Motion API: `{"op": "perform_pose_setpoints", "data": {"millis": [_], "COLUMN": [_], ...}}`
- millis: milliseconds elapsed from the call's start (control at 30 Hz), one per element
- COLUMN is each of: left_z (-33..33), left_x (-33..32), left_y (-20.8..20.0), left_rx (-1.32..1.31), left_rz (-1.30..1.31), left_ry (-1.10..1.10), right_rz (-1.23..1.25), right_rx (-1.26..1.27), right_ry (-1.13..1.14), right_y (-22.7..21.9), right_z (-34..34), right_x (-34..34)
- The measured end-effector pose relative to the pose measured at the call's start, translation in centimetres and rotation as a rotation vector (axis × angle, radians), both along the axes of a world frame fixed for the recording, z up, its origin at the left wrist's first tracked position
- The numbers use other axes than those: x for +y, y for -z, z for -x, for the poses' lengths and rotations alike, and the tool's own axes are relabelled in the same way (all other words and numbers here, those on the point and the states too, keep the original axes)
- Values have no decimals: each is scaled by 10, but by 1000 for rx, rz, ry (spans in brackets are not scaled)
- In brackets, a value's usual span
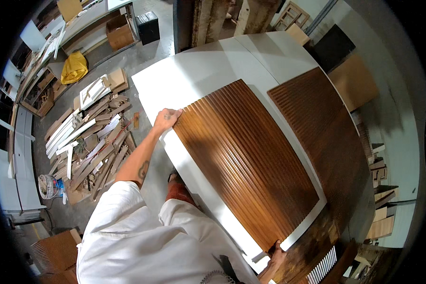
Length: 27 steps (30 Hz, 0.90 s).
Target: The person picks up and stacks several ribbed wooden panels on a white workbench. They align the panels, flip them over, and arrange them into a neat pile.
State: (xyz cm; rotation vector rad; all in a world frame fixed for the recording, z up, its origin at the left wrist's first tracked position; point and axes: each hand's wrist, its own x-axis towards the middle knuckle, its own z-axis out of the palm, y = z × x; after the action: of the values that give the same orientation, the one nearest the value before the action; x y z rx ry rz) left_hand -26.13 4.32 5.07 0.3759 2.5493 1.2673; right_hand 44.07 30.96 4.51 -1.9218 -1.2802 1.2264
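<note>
A glossy brown fluted wood panel [244, 161] lies over a white tabletop [189, 71], its ridges running lengthwise. At the panel's far left corner, my left hand [167, 119] is closed on the edge, fingers curled over it. My right hand [277, 259] grips the near right corner, thumb on top; its other fingers are mostly hidden below. Beside it, to the right, lies a second, darker fluted panel [312, 113] on the same surface. I cannot tell whether the held panel rests fully on the table or is slightly raised.
Wood offcuts [92, 142] are heaped on the floor at left, near a white bucket [47, 187] and a yellow bag [74, 67]. A workbench [87, 23] stands at far left. Boards [352, 80] lean along the right wall. Behind the table rise wooden posts [213, 23].
</note>
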Motion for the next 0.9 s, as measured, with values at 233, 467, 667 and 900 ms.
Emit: {"op": "perform_pose_setpoints", "data": {"millis": [233, 467, 667, 900], "left_z": [108, 185, 198, 221], "left_x": [-33, -44, -55, -58], "left_y": [-20, 26, 42, 47], "left_rx": [-50, 238, 404, 447], "left_rz": [127, 213, 328, 418], "left_ry": [-10, 146, 152, 365], "right_rz": [66, -273, -120, -38], "right_rx": [-95, -496, -633, -637], "right_ry": [-48, -27, 9, 132], "right_y": [-46, 6, -26, -6], "right_z": [154, 189, 226, 217], "right_x": [-34, -32, -47, -48]}}
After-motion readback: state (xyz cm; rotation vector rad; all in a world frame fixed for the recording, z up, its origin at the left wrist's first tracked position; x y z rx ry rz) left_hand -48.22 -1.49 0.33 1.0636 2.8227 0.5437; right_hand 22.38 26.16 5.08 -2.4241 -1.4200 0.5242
